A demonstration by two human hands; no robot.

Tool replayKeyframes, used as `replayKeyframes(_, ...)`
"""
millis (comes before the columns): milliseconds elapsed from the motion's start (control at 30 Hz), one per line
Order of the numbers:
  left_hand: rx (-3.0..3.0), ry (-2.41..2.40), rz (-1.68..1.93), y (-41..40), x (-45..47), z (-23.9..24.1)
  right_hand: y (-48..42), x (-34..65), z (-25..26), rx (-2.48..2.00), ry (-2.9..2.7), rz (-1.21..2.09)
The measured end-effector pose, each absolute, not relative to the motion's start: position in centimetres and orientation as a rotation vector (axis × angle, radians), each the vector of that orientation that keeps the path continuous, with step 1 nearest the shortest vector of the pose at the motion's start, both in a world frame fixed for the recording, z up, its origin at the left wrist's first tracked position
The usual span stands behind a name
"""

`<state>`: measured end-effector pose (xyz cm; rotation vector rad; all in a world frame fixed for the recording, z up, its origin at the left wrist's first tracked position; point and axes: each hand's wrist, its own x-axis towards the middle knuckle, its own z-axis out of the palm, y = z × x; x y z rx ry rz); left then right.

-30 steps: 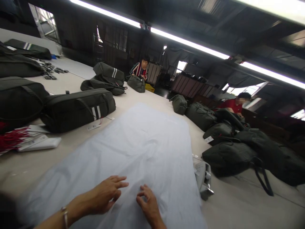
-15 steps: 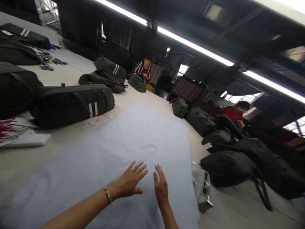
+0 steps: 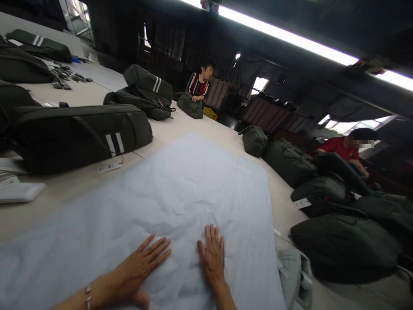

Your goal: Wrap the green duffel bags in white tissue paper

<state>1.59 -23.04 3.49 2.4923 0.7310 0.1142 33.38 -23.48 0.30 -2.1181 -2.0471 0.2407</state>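
Note:
A large pale blue-white sheet (image 3: 180, 185), thin and slightly wrinkled, is spread over the table in front of me. My left hand (image 3: 135, 267) lies flat on it, fingers apart, with a bracelet at the wrist. To its right, my right hand (image 3: 212, 256) also rests on the sheet, palm down and fingers stretched forward. Neither hand holds anything. Small creases run through the sheet just ahead of the fingers.
A dark bag with two white stripes (image 3: 87, 135) and a paper tag (image 3: 109, 167) is at left. Several dark green bags (image 3: 345, 247) line the right side, beside a grey tape dispenser-like object (image 3: 292, 275). Two people (image 3: 198, 86) work across the table.
Both hands have come down onto the sheet; the left has moved left and nearer to me. The view has shifted, and more creases show in the sheet.

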Motion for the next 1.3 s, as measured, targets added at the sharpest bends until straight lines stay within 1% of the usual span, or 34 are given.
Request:
replayKeyframes(133,2.458,0.699,0.126,-22.3,-0.5,3.8,-23.4,33.5,0.2,-2.133,-2.050,0.250)
replayKeyframes(300,2.401,0.664,0.192,-21.8,-3.2,5.6,-23.5,33.7,0.1,-2.142,-2.059,0.267)
replayKeyframes(433,2.383,0.669,0.134,-21.4,-7.1,6.7,-23.7,33.6,0.3,-2.132,-2.109,0.251)
replayKeyframes(600,2.440,0.798,-0.006,-19.9,-13.1,7.3,-23.9,33.2,0.8,-2.115,-2.175,0.203)
replayKeyframes(667,2.499,0.903,0.073,-18.7,-11.4,7.3,-24.0,33.2,1.0,-2.115,-2.180,0.188)
replayKeyframes(700,2.530,0.966,0.157,-18.1,-9.2,7.3,-24.0,33.1,1.0,-2.114,-2.182,0.178)
replayKeyframes(800,2.584,1.042,0.432,-17.0,1.7,7.3,-23.8,33.3,0.6,-2.101,-2.187,0.132)
replayKeyframes(900,2.539,1.065,0.430,-17.1,12.1,6.4,-23.8,33.7,-0.8,-2.054,-2.205,0.063)
replayKeyframes(967,2.493,1.060,0.376,-17.5,15.5,5.1,-24.0,34.2,-2.2,-2.009,-2.195,0.017)
replayKeyframes(1033,2.475,1.012,0.344,-18.0,15.8,3.4,-24.2,34.8,-3.1,-1.962,-2.135,0.017)
replayKeyframes(1100,2.489,0.938,0.344,-18.5,14.2,1.8,-23.8,35.1,-3.0,-1.943,-2.000,0.086)
replayKeyframes(1200,2.503,0.865,0.294,-18.9,11.7,1.0,-20.8,35.0,-0.4,-1.949,-1.763,0.214)
replayKeyframes(1300,2.479,0.890,0.154,-18.8,11.3,2.2,-15.0,34.3,2.9,-1.940,-1.775,0.245)
